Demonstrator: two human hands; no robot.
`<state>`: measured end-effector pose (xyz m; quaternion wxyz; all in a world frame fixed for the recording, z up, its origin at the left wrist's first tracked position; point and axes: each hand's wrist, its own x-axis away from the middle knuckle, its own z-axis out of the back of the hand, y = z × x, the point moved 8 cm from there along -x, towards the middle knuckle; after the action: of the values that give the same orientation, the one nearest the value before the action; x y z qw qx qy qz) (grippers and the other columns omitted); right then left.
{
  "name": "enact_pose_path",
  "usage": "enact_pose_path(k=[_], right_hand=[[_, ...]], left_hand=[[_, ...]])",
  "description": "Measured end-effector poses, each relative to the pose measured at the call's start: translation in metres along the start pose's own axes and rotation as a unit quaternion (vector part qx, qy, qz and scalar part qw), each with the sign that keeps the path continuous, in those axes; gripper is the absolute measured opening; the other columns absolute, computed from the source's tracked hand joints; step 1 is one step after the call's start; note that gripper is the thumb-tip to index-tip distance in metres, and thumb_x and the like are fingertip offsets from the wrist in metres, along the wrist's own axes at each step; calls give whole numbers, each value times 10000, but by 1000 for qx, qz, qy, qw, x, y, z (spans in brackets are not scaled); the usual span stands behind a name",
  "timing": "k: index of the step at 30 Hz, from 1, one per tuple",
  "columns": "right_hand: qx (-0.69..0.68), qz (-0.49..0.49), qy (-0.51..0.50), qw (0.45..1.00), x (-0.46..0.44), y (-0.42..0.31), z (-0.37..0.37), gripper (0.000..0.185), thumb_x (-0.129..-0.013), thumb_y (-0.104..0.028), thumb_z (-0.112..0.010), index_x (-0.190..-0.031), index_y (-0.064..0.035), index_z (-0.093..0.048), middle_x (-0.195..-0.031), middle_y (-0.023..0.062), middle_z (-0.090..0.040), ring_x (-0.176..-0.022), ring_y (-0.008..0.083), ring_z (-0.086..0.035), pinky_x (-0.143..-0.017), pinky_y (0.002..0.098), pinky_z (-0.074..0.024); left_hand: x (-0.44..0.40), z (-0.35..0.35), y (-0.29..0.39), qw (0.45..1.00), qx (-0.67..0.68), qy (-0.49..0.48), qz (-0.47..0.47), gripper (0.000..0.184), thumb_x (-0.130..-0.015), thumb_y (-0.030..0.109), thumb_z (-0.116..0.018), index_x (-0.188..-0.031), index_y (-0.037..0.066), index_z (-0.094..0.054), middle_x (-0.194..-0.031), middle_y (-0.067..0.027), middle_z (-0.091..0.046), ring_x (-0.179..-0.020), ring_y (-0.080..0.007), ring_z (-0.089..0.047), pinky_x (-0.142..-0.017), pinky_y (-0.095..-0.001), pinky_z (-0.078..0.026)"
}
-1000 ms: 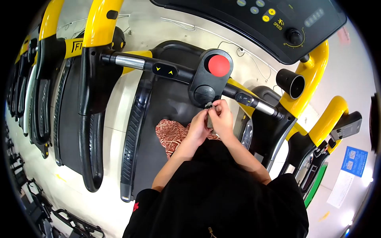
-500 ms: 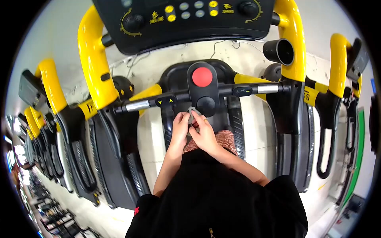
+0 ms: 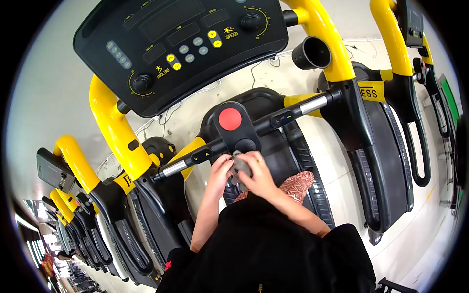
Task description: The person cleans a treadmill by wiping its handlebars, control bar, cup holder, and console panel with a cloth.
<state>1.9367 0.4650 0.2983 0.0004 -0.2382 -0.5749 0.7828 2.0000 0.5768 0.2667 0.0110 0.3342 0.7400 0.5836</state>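
A small crumpled grey cloth is bunched between my two hands, in front of my body. My left hand pinches its left edge with thumb and fingers. On the other side my right hand, with a ring on one finger, curls its fingers round the cloth. Part of the cloth is hidden behind the fingers. Just beyond my hands is the black centre bracket of the treadmill's handlebar, with a round red button. The treadmill console with its knobs and keys lies farther ahead.
Yellow uprights flank me on both sides. A black cup holder sits at the right upright. More treadmills stand in rows to the left and right. The running belt is below my hands, and cables lie on the floor ahead.
My view has tilted and turned, so the console shows more fully and slants. Both hands stay at the cloth, and more of the cloth shows between them.
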Motion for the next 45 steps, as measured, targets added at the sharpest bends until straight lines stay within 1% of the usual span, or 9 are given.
enact_pose_path(k=[4, 8, 10, 12, 20, 25, 32, 37, 45], right_hand=[[63, -74, 181, 979, -24, 20, 49, 372, -669, -39, -627, -1038, -37, -581, -1004, 148, -505, -938, 324, -516, -824, 365, -436], [211, -6, 71, 975, -36, -3, 19, 437, -625, -37, -654, -1056, -59, -587, -996, 140, -547, -922, 311, -530, -800, 381, -445], [197, 81, 9, 977, -23, -14, -18, 435, -623, -41, -662, -1049, -65, -577, -994, 121, -569, -907, 303, -540, -801, 382, -449], [156, 65, -12, 986, -20, -18, -25, 415, -623, -48, -669, -1024, -66, -567, -994, 99, -582, -902, 295, -545, -789, 379, -455], [196, -45, 184, 962, -40, -2, 67, 379, -630, -18, -673, -998, -51, -589, -1027, 105, -599, -932, 318, -534, -817, 389, -445], [154, 12, 58, 986, -22, -4, 29, 406, -671, -90, -690, -1067, -44, -612, -1137, 117, -558, -1015, 311, -532, -876, 386, -445], [205, -102, 297, 927, -31, 46, 158, 352, -681, -49, -646, -1023, 10, -589, -1071, 166, -545, -996, 329, -532, -858, 384, -434], [187, -9, 84, 979, -50, 45, 102, 365, -682, -60, -670, -1043, -48, -616, -1090, 112, -541, -1014, 290, -528, -869, 362, -438], [208, -71, 154, 963, -61, 69, 154, 363, -666, -19, -680, -1023, -38, -619, -1011, 126, -504, -917, 287, -527, -779, 357, -450]], left_hand=[[-3, 9, 9, 991, -128, 36, -29, 131, -910, 130, -480, -991, 50, -545, -957, -57, -601, -848, -111, -556, -741, -255, -455], [-6, 21, -24, 990, -138, 10, 10, 167, -905, 134, -505, -1025, 34, -563, -946, -48, -622, -817, -110, -563, -723, -240, -446], [-6, 30, -42, 995, -87, 20, 32, 182, -876, 94, -506, -1038, 39, -569, -960, -38, -612, -824, -119, -568, -727, -243, -449], [4, 32, -36, 998, -53, 21, 39, 177, -867, 87, -499, -1023, 44, -572, -965, -36, -612, -826, -120, -566, -732, -243, -450], [2, 13, -20, 987, -157, -34, 30, 153, -888, 116, -479, -994, 55, -570, -958, -57, -612, -840, -112, -552, -764, -242, -435], [-20, -22, -27, 979, -175, -107, 15, 125, -881, 110, -511, -969, 42, -570, -875, -37, -618, -774, -95, -551, -730, -237, -447], [-22, -87, -35, 973, -152, -174, 7, 153, -910, 122, -498, -1031, 39, -540, -969, -47, -594, -868, -106, -551, -775, -246, -443], [-41, -109, -53, 985, -119, -124, 20, 164, -904, 111, -501, -1052, 46, -528, -984, -51, -586, -904, -125, -564, -784, -254, -443], [-46, -121, -51, 990, -116, -79, 26, 170, -886, 87, -484, -1041, 35, -529, -976, -47, -581, -924, -126, -566, -795, -250, -440]])
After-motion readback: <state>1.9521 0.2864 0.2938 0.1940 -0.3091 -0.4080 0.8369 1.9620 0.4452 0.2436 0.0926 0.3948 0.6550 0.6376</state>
